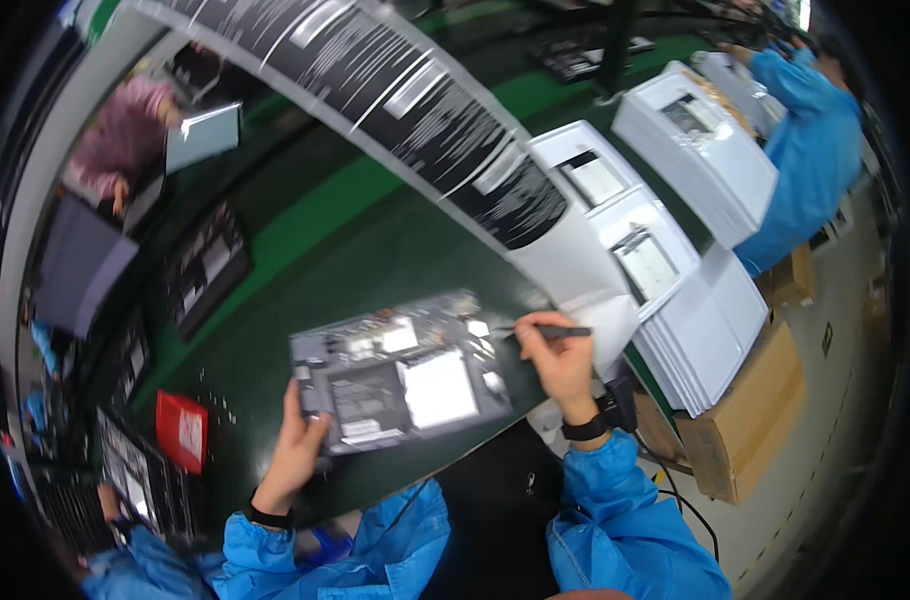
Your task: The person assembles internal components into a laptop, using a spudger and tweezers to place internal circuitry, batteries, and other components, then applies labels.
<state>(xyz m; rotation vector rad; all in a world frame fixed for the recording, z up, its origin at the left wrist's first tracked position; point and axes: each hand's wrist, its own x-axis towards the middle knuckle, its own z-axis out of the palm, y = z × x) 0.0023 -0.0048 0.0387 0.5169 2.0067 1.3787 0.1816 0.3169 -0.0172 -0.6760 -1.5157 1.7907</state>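
An opened laptop base lies tilted over the dark green bench in front of me, its battery, boards and a bright white rectangle exposed. My left hand grips its left front corner, thumb on top and the other fingers partly hidden beneath. Black tweezers are pinched in my right hand, their thin tips pointing left at the laptop's right rear edge. Whether the tips touch it I cannot tell, as that area is blurred. Both wrists wear black bands.
A long black-and-white printed sheet hangs across the far side. White foam trays are stacked at right, above a cardboard box. A red bin sits left, near more laptop bases. A blue-sleeved co-worker is far right.
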